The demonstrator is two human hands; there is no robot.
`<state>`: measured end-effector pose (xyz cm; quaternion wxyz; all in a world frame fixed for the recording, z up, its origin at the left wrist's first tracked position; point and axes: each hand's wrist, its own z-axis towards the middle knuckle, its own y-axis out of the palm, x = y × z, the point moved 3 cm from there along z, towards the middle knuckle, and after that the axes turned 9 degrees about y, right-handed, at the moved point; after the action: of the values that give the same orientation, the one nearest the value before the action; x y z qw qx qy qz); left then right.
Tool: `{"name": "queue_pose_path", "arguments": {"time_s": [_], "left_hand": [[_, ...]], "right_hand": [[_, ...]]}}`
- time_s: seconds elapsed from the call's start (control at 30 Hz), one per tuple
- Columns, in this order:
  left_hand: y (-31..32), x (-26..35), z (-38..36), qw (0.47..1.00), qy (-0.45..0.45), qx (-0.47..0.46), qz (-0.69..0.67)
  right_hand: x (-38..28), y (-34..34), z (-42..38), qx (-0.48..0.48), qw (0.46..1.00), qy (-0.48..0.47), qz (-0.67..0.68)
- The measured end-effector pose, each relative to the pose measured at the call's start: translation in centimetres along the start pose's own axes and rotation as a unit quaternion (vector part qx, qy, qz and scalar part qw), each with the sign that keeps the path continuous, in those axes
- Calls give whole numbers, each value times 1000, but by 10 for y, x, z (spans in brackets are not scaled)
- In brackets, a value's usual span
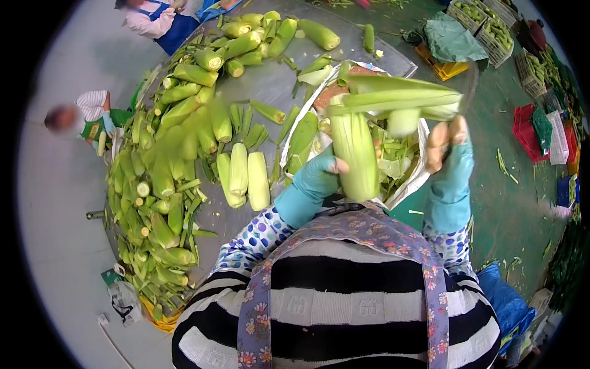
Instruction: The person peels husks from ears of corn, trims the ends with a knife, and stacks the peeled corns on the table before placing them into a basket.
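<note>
My left hand [316, 181], in a teal glove with bare fingertips, is wrapped round an ear of corn [356, 157] held upright in front of me. Long pale-green husk leaves [402, 98] stretch sideways from its top to the right. At their far end is my right hand [450, 163], gloved the same way, its fingers closed at the leaf ends; the exact grip is partly hidden. Below the ear a white-rimmed bag [407, 195] holds loose husk scraps [393, 169]. Several peeled-down ears [259, 181] lie on the table left of my left hand.
A large heap of unpeeled corn [166, 166] covers the left side of the metal table [270, 86]. Two people [93, 120] stand beyond it. Crates of corn [491, 34], a red crate [530, 132] and blue plastic [505, 301] stand on the green floor at right.
</note>
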<state>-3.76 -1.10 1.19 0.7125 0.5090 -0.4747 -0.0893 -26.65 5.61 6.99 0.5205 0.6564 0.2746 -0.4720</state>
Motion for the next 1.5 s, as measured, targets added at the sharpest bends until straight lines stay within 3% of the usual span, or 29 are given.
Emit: {"name": "queue_pose_path", "arguments": {"time_s": [0.03, 0.07, 0.1, 0.17, 0.3, 0.37, 0.43, 0.47, 0.5, 0.57, 0.67, 0.73, 0.8, 0.87, 0.9, 0.97, 1.07, 1.13, 1.17, 1.23, 1.33, 1.37, 1.43, 1.5], "left_hand": [[0, 3, -2, 1000, -2, -27, 2], [0, 5, -9, 1000, -20, -2, 15], [0, 7, -13, 1000, -20, -2, 16], [-4, 6, -19, 994, -71, 66, 48], [-17, 4, -12, 986, -26, 79, 142], [0, 7, -9, 967, 15, 113, 227], [9, 2, -6, 974, 10, 119, 195], [9, -2, -5, 973, 6, 110, 203], [11, -4, -2, 972, 4, 100, 211], [14, -3, 0, 976, 23, 126, 174], [11, -7, 1, 963, 66, 142, 219], [5, -6, 5, 934, 105, 157, 303], [4, -2, 5, 941, 94, 155, 285], [5, 5, 2, 949, 80, 152, 266], [6, 7, 2, 968, 59, 116, 216], [2, 13, 0, 982, 40, 79, 167], [-13, 18, -6, 968, 20, 82, 235], [-15, 24, -4, 936, -14, 108, 335], [-18, 19, -5, 936, -14, 109, 334], [-26, 18, -7, 929, 82, 183, 311], [-4, 23, -6, 941, 60, 168, 288], [5, 20, -6, 949, 41, 161, 268], [-3, 15, -4, 930, 92, 169, 314], [-10, 15, -2, 943, 21, 141, 299]], "right_hand": [[-7, -7, 5, -16, 1000, -24, 4], [-12, -13, 7, 66, 998, -23, 2], [-10, -24, 12, 82, 995, -51, 10], [2, -38, 16, 172, 971, 35, -161], [44, -30, 4, 23, 924, 118, -362], [42, 9, -8, -25, 955, 217, -201], [51, 32, -8, -90, 955, 221, -176], [51, 43, -6, -83, 937, 231, -250], [49, 51, -7, -45, 927, 211, -307], [67, 42, 2, -86, 949, 147, -267], [73, 37, 5, -50, 943, 65, -322], [73, 38, 5, -44, 936, 55, -344], [76, 38, 8, -38, 930, 44, -364], [94, 29, 20, 5, 941, 154, -302], [117, 18, 29, -23, 968, 210, -132], [127, 12, 36, -128, 959, 249, -40], [97, 37, 23, -50, 970, 235, -28], [98, 39, 24, -55, 973, 221, -49], [97, 40, 26, -61, 975, 202, -68], [102, 41, 29, -41, 976, 214, -13], [93, 55, 21, 41, 962, 246, 113], [97, 56, 16, 41, 961, 251, 111], [96, 63, 14, 21, 969, 218, 111], [96, 59, 13, 26, 977, 207, 33]]}}
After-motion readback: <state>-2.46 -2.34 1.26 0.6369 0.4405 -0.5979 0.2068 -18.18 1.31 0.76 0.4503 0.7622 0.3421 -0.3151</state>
